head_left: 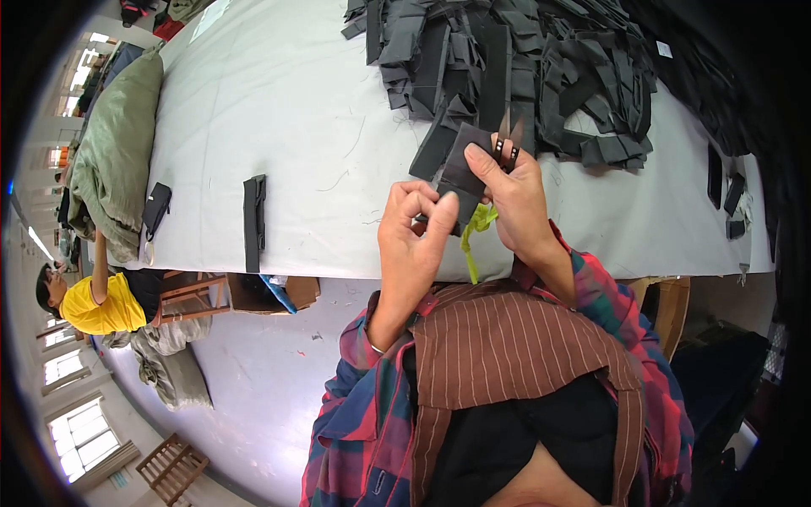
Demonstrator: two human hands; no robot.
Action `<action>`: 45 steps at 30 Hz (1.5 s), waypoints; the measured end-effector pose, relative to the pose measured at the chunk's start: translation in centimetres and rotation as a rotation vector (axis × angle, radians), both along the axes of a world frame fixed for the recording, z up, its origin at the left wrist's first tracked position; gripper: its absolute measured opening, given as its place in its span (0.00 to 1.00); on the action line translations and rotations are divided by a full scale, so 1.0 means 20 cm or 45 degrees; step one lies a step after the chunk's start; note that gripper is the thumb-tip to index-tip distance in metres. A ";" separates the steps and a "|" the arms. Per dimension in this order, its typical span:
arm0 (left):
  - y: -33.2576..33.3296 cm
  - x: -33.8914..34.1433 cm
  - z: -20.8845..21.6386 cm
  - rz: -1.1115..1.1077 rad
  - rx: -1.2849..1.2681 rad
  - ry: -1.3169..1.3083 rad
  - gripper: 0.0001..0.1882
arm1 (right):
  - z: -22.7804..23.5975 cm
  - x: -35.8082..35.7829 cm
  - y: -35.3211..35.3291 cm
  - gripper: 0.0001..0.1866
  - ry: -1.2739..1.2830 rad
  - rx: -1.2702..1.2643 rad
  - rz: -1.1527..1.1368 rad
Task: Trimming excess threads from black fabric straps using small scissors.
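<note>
Between my two hands is a dark grey fabric piece (463, 173), held above the near part of the table. My left hand (414, 226) pinches its lower left edge with thumb and bent fingers. My right hand (515, 190) grips its right side under the thumb. Tucked in that same hand are small thread snips (509, 142), dark-handled, their blades pointing away from me. A yellow-green strip (478, 232) dangles beside my right hand; where it is fastened is hidden. Just beyond my hands lies a large heap of similar dark fabric pieces (498, 68).
The white-covered table (312, 127) carries a folded dark strip (254, 223), a small black case (157, 207) and a big green fabric bundle (118, 152) at the left. A person in a yellow top (110, 304) reaches to the bundle. Below the edge stands a cardboard box (253, 294).
</note>
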State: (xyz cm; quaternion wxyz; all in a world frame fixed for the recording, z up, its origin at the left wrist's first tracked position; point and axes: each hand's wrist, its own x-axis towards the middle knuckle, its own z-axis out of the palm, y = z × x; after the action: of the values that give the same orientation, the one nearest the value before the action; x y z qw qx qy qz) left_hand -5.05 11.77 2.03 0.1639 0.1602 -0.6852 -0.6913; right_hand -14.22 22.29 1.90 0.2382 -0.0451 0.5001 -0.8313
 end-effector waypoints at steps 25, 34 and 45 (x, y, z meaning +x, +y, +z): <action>-0.05 -0.02 -0.09 0.160 -0.590 0.251 0.05 | -0.03 -0.07 0.08 0.09 0.788 0.550 -0.058; -0.01 -0.05 -0.10 0.103 -0.868 0.234 0.09 | 0.12 -0.03 0.10 0.15 1.325 0.902 0.182; -0.03 -0.04 -0.12 0.138 -0.926 0.197 0.11 | -0.05 -0.04 0.04 0.05 1.114 0.594 0.107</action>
State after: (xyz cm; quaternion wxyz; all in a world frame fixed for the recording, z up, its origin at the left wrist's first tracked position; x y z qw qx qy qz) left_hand -5.76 11.25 -0.45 0.2975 0.0748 -0.8622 -0.4032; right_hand -15.11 23.08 0.97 0.0431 -0.3552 0.7237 -0.5901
